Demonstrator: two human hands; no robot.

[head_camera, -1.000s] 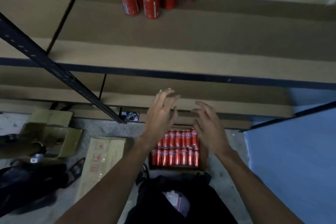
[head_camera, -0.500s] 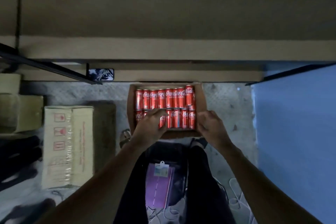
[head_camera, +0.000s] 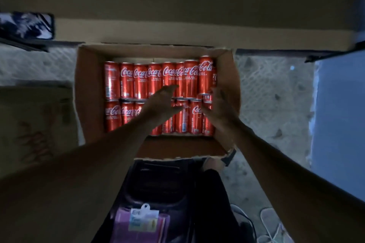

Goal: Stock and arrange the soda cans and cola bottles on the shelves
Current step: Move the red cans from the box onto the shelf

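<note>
An open cardboard box (head_camera: pixel 88 92) sits on the floor below me, packed with two rows of several slim red cola cans (head_camera: pixel 126 81). My left hand (head_camera: pixel 161 102) hovers over the middle of the near row, fingers spread and extended, holding nothing. My right hand (head_camera: pixel 222 104) reaches in at the right end of the box beside the last cans, fingers straight; its contact with a can is unclear. Both hands are blurred by motion. The brown shelf board (head_camera: pixel 177 29) runs across just beyond the box.
A closed cardboard carton (head_camera: pixel 35 124) lies on the floor to the left. A blue panel (head_camera: pixel 339 114) stands at the right. Grey concrete floor (head_camera: pixel 272 94) shows beside the box. My dark clothing with a purple tagged item (head_camera: pixel 142 221) fills the bottom centre.
The view has dropped from the shelf with cans to the box on the floor. Both hands moved down and forward into the box, which now looks much closer.
</note>
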